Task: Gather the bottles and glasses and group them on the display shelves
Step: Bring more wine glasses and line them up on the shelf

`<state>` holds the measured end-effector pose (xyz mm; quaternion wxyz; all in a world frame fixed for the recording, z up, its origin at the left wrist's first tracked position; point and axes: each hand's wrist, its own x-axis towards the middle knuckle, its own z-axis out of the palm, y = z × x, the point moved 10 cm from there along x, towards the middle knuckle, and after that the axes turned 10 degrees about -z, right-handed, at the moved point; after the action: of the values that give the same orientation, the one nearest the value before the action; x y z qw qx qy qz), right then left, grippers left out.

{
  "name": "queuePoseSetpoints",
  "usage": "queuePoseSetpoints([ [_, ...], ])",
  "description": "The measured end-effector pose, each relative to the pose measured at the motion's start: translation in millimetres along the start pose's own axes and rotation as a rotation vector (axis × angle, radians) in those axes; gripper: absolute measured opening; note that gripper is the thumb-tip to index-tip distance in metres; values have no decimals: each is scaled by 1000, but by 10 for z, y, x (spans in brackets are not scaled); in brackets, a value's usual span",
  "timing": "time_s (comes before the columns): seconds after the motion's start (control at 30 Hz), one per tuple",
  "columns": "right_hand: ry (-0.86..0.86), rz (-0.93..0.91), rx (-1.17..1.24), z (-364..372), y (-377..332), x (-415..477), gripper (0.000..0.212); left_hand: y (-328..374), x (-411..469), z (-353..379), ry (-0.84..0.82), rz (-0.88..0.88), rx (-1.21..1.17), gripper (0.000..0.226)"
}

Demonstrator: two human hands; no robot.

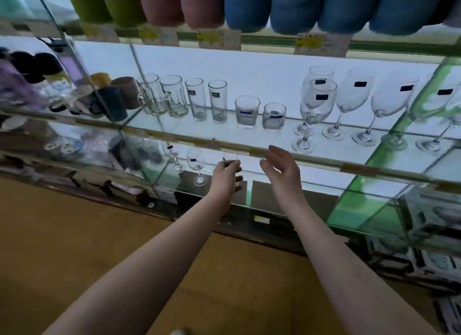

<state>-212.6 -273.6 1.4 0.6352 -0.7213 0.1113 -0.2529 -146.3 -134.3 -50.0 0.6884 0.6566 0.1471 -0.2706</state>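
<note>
The middle glass shelf (249,137) holds two beer mugs (162,97), two tall tumblers (207,100), two short tumblers (259,112) and several wine glasses (349,102), all with dark labels. On the lower shelf (287,197) stands a small wine glass (197,169), with another one (174,160) to its left. My left hand (227,177) reaches in under the middle shelf, its fingers closed around a small clear glass (230,156) whose rim shows above them. To the right of it, my right hand (280,169) is held open and empty at the middle shelf's front edge.
The top shelf carries green, pink and blue covered cups (247,8) with price tags below. Dark and tan mugs (117,97) sit left of a glass divider (139,68). Boxed glassware (434,215) fills the lower right. The floor (74,235) is brown.
</note>
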Motion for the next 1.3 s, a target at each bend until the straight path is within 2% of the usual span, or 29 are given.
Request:
queuePoseSetpoints([
  [0.1, -12, 10, -19, 607, 44, -48, 39, 78, 105, -574, 9, 6, -15, 16],
  [0.3, 91, 73, -33, 1624, 74, -163, 36, 394, 378, -1673, -14, 12, -17, 16],
  [0.47, 150, 92, -80, 1982, 98, -249, 34, 418, 518, -2025, -63, 0, 9, 15],
  [0.63, 168, 134, -159, 2082, 243, -247, 43, 278, 714, -2135, -75, -14, 71, 23],
  [0.77, 203, 166, -198, 2061, 488, -192, 43, 170, 905, -2145, -54, -28, 99, 28],
  [1.03, 255, 257, -159, 2003, 1184, 225, 50, 264, 1547, -2156, 44, -23, 243, 36],
  [1.2, 262, 321, -204, 1996, 1638, 493, 56, 161, 2092, -2075, 82, -53, 377, 62],
  [1.3, 318, 342, -261, 1913, 1894, 605, 60, 37, 2405, -1990, 59, -63, 413, 68],
])
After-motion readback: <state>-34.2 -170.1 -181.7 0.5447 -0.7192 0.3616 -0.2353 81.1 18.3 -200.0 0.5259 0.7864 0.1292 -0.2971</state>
